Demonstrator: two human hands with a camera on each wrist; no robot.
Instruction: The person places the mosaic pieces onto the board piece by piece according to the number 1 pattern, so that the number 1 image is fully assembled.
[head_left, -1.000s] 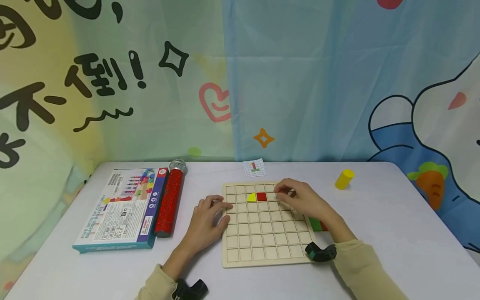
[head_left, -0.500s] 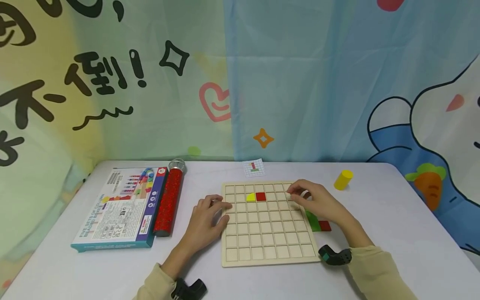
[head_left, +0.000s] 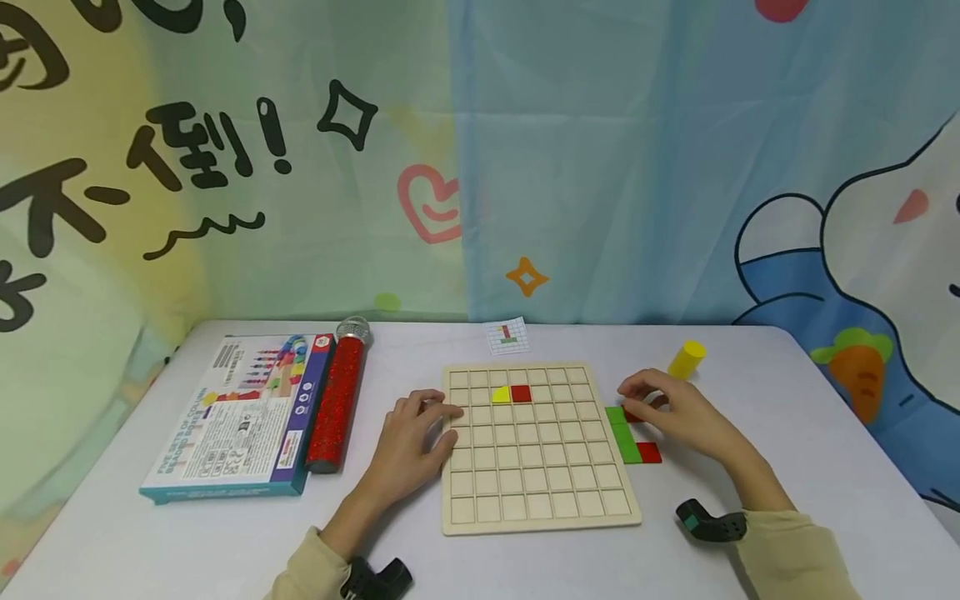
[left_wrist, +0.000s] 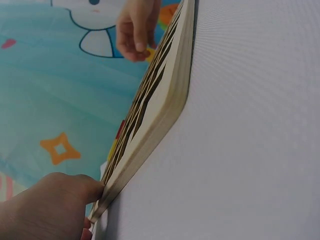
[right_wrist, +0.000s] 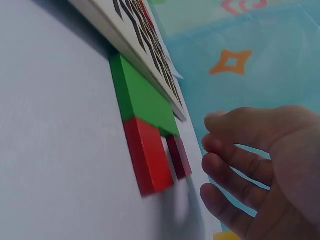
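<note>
A wooden grid board (head_left: pixel 536 483) lies flat on the table. In its upper rows sit a yellow rounded piece (head_left: pixel 501 395) and, beside it, a red square (head_left: pixel 521 393). My left hand (head_left: pixel 411 442) rests at the board's left edge, index finger and thumb touching it. To the right of the board, my right hand (head_left: pixel 675 417) is loosely curled and holds nothing. Close by lie green blocks (head_left: pixel 624 437) along the board's edge, a red block (right_wrist: pixel 147 160) and a second red block (right_wrist: pixel 180 157), partly hidden by the fingers in the head view.
A yellow cylinder (head_left: pixel 687 360) stands beyond the right hand. Behind the board lies a small printed grid card (head_left: pixel 507 337). On the left are a red glittery microphone (head_left: pixel 337 408) and a flat printed box (head_left: pixel 240 417). A printed curtain (head_left: pixel 600 167) hangs behind the table.
My right hand has moved right, off the upper part of the board to the green and red blocks, uncovering the board's right side. The left hand has stayed in place.
</note>
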